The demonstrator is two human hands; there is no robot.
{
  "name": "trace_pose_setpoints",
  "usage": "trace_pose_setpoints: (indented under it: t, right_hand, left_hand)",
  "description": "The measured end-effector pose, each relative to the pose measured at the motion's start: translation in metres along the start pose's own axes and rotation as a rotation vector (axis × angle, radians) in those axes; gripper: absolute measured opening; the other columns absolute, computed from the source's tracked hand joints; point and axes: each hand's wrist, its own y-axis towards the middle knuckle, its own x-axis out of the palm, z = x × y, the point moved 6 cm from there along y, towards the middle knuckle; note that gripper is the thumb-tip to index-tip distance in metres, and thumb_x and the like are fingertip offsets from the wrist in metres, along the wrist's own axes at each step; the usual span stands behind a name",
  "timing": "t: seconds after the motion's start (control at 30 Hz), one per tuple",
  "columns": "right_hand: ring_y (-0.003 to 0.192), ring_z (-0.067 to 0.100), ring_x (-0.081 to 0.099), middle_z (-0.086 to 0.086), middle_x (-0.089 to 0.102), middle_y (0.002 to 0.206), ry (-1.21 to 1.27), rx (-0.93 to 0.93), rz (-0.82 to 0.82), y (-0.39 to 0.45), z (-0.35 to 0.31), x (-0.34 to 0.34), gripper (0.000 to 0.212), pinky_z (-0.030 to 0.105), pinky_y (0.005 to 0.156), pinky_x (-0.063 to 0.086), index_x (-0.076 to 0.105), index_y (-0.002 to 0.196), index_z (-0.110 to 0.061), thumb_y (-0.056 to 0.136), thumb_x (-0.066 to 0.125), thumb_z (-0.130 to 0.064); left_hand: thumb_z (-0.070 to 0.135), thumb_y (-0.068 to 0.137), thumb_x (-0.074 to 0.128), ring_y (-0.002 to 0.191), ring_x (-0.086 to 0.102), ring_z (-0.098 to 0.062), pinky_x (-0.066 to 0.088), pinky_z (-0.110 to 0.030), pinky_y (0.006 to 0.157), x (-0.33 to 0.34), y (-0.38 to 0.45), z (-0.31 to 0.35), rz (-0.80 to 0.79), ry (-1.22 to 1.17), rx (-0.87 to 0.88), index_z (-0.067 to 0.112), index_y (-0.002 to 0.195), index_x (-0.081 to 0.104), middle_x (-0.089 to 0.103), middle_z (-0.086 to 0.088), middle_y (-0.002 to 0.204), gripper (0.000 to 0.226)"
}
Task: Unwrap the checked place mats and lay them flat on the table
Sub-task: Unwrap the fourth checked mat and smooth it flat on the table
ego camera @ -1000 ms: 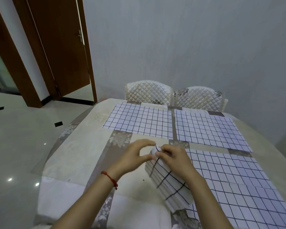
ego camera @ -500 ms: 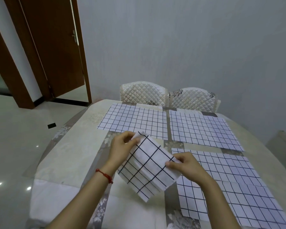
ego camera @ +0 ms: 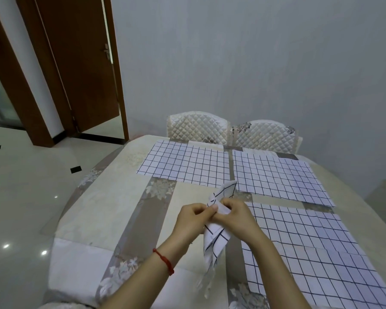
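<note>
Both hands meet above the near middle of the table: the left hand and right hand each pinch the top of a folded checked place mat, which hangs bunched between them with its lower corner dangling just over the tablecloth. Bare cloth stretches to the left, out to the table's rounded edge. To the right lies a flat mat, almost under the right wrist. Two more flat mats lie side by side beyond, near two quilted chairs.
</note>
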Motion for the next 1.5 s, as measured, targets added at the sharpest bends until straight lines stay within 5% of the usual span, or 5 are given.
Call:
trace_pose_setpoints:
  t: [0.43, 0.87, 1.07, 1.27, 1.5]
  right_hand:
    - [0.048, 0.005, 0.042, 0.004, 0.048, 0.057, 0.218, 0.018, 0.252, -0.007, 0.015, -0.047, 0.029, 0.021, 0.057, 0.037, 0.053, 0.064, 0.003, 0.082, 0.066, -0.016]
    - [0.045, 0.000, 0.037, -0.011, 0.041, 0.044, 0.254, -0.064, 0.390, -0.007, 0.001, -0.071, 0.035, 0.011, 0.049, 0.034, 0.053, 0.050, -0.018, 0.081, 0.065, -0.013]
    - [0.040, -0.002, 0.041, -0.013, 0.044, 0.038, 0.281, -0.084, 0.209, -0.003, -0.017, -0.052, 0.032, 0.005, 0.045, 0.033, 0.051, 0.051, -0.011, 0.077, 0.070, -0.008]
    - [0.043, -0.005, 0.050, -0.013, 0.055, 0.040, 0.307, -0.069, 0.077, -0.003, -0.031, -0.036, 0.026, 0.005, 0.046, 0.037, 0.056, 0.056, -0.011, 0.077, 0.070, -0.006]
    - [0.045, -0.003, 0.046, -0.013, 0.054, 0.042, 0.323, -0.027, 0.064, -0.004, -0.026, -0.038, 0.023, 0.006, 0.047, 0.036, 0.056, 0.059, -0.010, 0.078, 0.070, -0.013]
  left_hand:
    - [0.013, 0.087, 0.059, 0.046, 0.051, -0.002, 0.048, -0.016, 0.051, -0.074, 0.012, 0.013, 0.264, -0.069, 0.129, 0.009, 0.059, 0.057, 0.053, 0.009, 0.041, 0.028]
    - [0.020, 0.082, 0.065, 0.090, 0.059, -0.017, 0.045, -0.028, 0.080, -0.117, 0.020, 0.028, 0.497, 0.196, 0.241, 0.011, 0.095, 0.067, 0.066, -0.002, 0.092, 0.016]
    - [0.021, 0.081, 0.066, 0.096, 0.051, 0.005, 0.033, 0.004, 0.077, -0.050, 0.007, 0.055, 0.215, 0.401, 0.481, 0.019, 0.106, 0.065, 0.060, 0.013, 0.103, 0.024]
    - [0.023, 0.079, 0.068, 0.092, 0.051, 0.021, 0.034, 0.004, 0.078, -0.006, 0.002, 0.056, -0.023, 0.381, 0.542, 0.020, 0.104, 0.067, 0.063, 0.017, 0.097, 0.025]
    - [0.015, 0.073, 0.073, 0.080, 0.061, 0.001, 0.046, -0.008, 0.076, -0.008, 0.006, 0.057, -0.008, 0.210, 0.480, 0.029, 0.078, 0.069, 0.069, 0.012, 0.078, 0.015]
